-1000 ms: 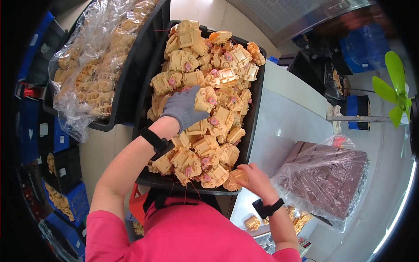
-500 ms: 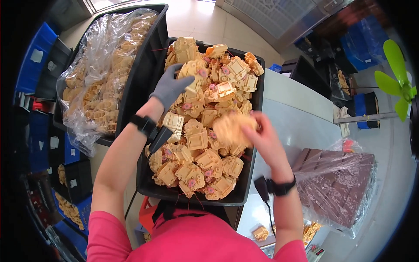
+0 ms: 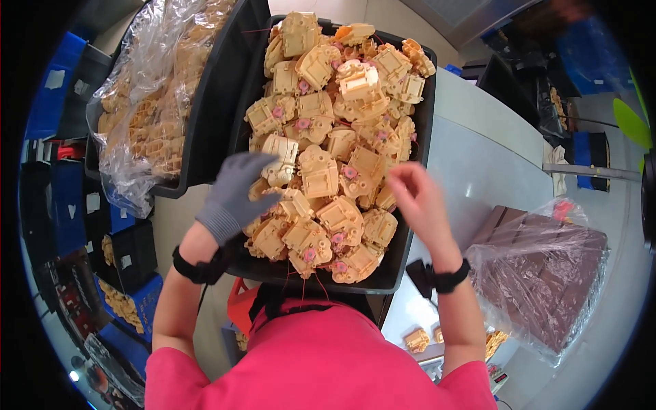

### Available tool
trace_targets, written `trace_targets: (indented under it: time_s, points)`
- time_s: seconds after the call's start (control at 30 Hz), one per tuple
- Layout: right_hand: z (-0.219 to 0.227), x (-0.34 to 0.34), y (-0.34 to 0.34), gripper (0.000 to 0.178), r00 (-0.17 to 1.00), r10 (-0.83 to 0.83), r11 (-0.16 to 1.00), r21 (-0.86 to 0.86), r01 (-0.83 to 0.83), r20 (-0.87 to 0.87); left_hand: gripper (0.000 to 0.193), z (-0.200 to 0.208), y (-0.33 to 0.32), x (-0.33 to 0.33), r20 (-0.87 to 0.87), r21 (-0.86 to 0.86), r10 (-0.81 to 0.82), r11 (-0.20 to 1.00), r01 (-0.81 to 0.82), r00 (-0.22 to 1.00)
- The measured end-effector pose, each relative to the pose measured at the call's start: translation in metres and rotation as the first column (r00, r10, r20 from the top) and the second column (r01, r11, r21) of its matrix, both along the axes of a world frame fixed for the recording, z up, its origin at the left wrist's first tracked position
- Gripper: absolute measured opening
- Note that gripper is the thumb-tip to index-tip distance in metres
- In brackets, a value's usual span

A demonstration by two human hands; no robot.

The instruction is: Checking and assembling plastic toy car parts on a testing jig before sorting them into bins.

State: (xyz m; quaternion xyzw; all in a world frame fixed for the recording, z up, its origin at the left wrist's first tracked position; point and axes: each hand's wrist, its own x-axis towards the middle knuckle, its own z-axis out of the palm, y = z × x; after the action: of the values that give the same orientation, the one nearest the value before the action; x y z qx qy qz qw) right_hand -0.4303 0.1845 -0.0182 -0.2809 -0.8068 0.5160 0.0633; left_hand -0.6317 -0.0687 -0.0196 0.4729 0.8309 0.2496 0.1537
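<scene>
A black crate stands in front of me, heaped with beige moulded plastic housings. Some of them carry pink round bits and thin red wires. My left hand, in a grey glove, hovers at the crate's left side with thumb and fingers apart. It is nearest to a paler housing, and nothing shows in its grasp. Bare and a little blurred, my right hand is over the right rim, empty, its fingers parted. Close to it lies a housing with a pink bit.
At the left a second black crate holds more beige parts under clear plastic film. To the right is a grey worktop with a brown stack wrapped in film. Two loose beige parts lie near my right elbow. A green fan is at far right.
The housings I held in each hand are released onto the heap. My left hand has come back toward me, and my right hand has drawn slightly right. The view has shifted.
</scene>
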Motion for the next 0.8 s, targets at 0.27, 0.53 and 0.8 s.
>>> trace_targets:
  time_s: [0.27,0.53,0.8]
  points:
    - [-0.039,0.026,-0.076,0.036,0.987,0.147,0.918,0.362,-0.161,0.066,0.048,-0.025,0.010,0.025,0.065,-0.179,-0.181,0.965,0.190,0.981]
    - [0.009,0.022,-0.019,0.025,0.982,-0.180,0.983,0.035,0.182,-0.048,0.041,-0.003,0.008,-0.005,0.650,0.247,0.177,0.871,-0.426,0.739]
    - [-0.046,-0.055,0.088,0.024,0.985,-0.071,0.679,0.716,0.163,-0.157,0.063,-0.038,0.098,-0.109,-0.140,0.141,0.502,0.863,-0.485,0.853]
